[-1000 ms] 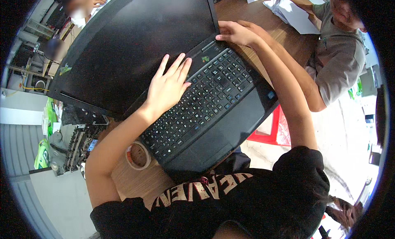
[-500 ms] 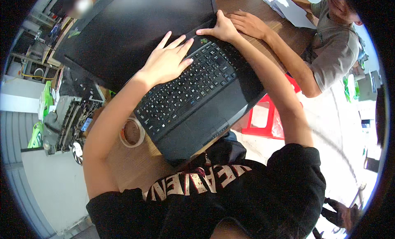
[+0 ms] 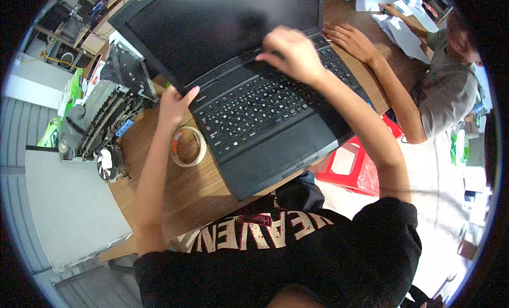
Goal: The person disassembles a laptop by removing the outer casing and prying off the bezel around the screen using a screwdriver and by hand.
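Observation:
A black laptop [image 3: 270,149] lies unfolded on the wooden table in front of me, set at a slant, its dark screen [image 3: 233,27] leaning away. My left hand [image 3: 174,105] grips the laptop's left edge near the hinge; the thumb lies on top, and the other fingers are mostly hidden at the side. Above the upper keyboard [image 3: 260,106] and the bottom of the screen is my right hand [image 3: 292,54], blurred by motion. Its fingers look bent with the thumb apart, and whether it touches the laptop is unclear. I make out nothing in it.
A tape roll [image 3: 202,148] lies left of the laptop on the table [image 3: 159,202]. Further left are a dismantled machine part [image 3: 95,117] and a small fan [image 3: 106,164]. At right, a co-worker's forearm [image 3: 395,90] rests near papers [image 3: 403,35]; a red stool [image 3: 350,167] stands below.
My left hand has left the keyboard's top for the laptop's left edge. My right hand has come off the far hinge corner, moving over the keyboard's upper part. The view has shifted.

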Tool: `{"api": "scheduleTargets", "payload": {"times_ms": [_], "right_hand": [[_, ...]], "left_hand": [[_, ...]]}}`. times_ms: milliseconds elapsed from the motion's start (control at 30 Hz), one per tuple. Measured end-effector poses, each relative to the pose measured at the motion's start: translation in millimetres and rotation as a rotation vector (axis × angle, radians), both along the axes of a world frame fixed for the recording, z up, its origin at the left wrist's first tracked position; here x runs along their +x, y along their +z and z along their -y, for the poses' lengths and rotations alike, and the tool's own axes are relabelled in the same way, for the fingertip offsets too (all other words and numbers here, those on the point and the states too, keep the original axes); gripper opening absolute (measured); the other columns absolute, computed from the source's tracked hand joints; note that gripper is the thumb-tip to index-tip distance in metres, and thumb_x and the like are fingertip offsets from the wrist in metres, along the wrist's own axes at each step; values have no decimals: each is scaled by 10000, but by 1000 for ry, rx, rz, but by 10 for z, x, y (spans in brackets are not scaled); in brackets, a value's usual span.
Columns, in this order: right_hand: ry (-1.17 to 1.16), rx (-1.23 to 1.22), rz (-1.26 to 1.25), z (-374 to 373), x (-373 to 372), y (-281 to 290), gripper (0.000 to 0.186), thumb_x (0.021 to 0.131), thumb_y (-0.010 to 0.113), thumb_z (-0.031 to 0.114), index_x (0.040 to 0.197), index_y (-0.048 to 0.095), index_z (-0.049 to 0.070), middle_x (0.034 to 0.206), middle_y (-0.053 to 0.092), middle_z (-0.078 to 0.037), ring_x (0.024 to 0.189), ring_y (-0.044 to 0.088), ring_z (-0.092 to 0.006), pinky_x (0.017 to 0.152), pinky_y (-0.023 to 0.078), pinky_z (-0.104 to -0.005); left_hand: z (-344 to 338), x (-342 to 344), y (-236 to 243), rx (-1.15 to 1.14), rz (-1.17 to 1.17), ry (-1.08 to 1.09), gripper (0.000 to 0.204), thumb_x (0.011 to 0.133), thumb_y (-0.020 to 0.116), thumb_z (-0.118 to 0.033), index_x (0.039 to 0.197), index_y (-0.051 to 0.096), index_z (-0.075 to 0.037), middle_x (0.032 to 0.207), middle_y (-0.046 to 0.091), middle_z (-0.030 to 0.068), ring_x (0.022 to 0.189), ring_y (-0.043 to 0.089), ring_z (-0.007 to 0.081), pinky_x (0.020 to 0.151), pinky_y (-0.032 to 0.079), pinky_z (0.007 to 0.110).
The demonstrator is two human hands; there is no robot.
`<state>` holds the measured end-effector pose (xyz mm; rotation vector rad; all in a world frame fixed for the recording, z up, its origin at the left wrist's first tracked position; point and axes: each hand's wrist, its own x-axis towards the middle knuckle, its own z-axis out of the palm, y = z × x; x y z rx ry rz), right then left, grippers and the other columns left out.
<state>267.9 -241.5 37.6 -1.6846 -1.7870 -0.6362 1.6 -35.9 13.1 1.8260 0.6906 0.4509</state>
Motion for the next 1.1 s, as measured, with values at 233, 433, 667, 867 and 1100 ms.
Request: {"api": "scheduleTargets", "payload": {"times_ms": [233,433,667,867,1100], "right_hand": [[-77,-272,5,-454,-128,-58,292,846,682,322,884,517,84,809,593,-101,759,646,-335,613,508,-444],[-54,-231,48,-397,-115,-201,305,859,664,390,874,536,113,736,633,-77,699,663,-324,574,507,-444],[-68,-233,0,-421,-437,26,329,840,691,403,747,522,137,630,609,-45,606,653,-264,535,490,-424],[258,173,709,-1213,-1277,496,277,757,637,287,1000,738,201,1303,610,28,1298,466,-147,1150,278,-563],[173,-432,919,-1572,-1551,971,115,731,636,232,664,728,218,719,701,22,884,649,-121,1224,132,-512]], "left_hand": [[-206,25,68,469,-321,20,565,793,820,-355,514,443,-40,493,422,-31,473,361,66,437,266,317],[-217,28,-96,462,-243,42,588,798,816,-354,520,414,-29,495,400,4,477,359,80,447,305,327],[-438,-51,-236,171,-132,-89,441,849,780,-294,649,482,-37,618,451,-20,596,403,61,510,355,290],[-398,-75,-459,-51,408,-146,104,901,695,-86,905,642,3,842,649,-14,819,589,75,744,492,273],[-174,-3,-281,-109,571,-131,134,897,685,-39,1013,667,26,975,704,47,907,626,107,782,517,300]]}}
